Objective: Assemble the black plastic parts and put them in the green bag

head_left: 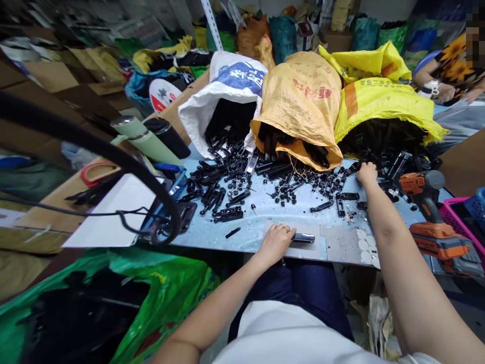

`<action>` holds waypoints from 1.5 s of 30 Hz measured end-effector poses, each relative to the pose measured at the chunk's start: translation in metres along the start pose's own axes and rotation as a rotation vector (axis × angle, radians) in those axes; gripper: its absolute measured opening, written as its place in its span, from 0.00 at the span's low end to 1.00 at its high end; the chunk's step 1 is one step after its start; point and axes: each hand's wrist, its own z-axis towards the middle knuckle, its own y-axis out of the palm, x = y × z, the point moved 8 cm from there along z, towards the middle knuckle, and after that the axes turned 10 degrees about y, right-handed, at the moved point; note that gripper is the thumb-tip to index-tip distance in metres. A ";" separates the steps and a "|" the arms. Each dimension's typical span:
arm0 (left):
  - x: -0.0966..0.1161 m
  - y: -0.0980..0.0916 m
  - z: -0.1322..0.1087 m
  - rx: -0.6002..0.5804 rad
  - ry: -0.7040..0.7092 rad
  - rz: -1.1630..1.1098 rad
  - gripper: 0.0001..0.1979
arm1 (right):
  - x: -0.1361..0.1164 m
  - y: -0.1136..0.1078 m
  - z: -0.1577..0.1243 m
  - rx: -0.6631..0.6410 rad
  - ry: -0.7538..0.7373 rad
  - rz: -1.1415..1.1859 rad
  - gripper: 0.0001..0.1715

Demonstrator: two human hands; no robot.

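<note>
My left hand [276, 243] lies at the front edge of the work table, fingers closed over one end of a black bar-shaped part with a shiny rim [304, 237]. Farther out, my right hand [367, 173] reaches into a heap of black parts [396, 167] at the mouth of the yellow sack [386, 103]. Its fingers are curled downward, and what they grip is hidden. Between my hands lie black hinged pieces [340, 205] and small screw-like parts with black heads [286, 189].
An orange cordless drill [435, 217] stands on the right beside a pink basket [450, 207]. White [227, 83] and orange [299, 96] sacks spill black parts. A black cable [113, 151] arches across the left, near a green tumbler [142, 136]. Another person's hand [445, 92] shows at far right.
</note>
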 end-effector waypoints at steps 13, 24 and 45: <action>0.000 0.012 -0.003 -0.009 -0.054 0.042 0.12 | -0.004 -0.043 -0.078 -0.001 -0.272 -0.278 0.16; 0.011 0.008 0.007 0.271 0.045 -0.300 0.19 | 0.020 -0.056 -0.210 -0.047 -0.426 -0.142 0.19; -0.021 -0.022 0.045 0.464 -0.038 -0.355 0.26 | 0.026 -0.003 -0.286 -0.286 -0.665 0.145 0.18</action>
